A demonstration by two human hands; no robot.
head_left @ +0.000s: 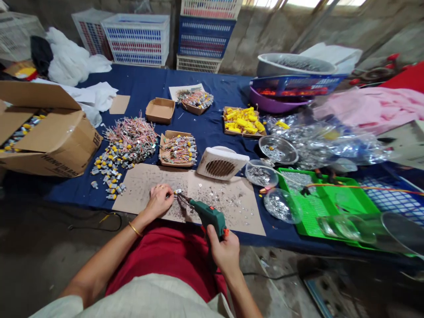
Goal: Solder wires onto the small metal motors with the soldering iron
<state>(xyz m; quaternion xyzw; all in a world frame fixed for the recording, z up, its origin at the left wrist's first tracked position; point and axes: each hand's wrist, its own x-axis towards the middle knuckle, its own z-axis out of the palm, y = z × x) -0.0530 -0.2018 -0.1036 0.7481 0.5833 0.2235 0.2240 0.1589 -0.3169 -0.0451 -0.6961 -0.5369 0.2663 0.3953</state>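
Note:
My right hand is wrapped round the grip of a green soldering gun with red and orange parts. The gun's thin tip points left at a small motor, silver with a bit of white. My left hand rests over the cardboard sheet, its fingers pinched at that motor; wires at the fingertips are too small to make out. Left of the sheet lies a loose pile of small motors with yellow ends. Behind them is a heap of circuit boards with pink wires.
A white vented fan box stands behind the sheet. Bowls of metal bits and a green tray lie right. Behind are a box of yellow parts and a box of wired motors. A large carton sits left.

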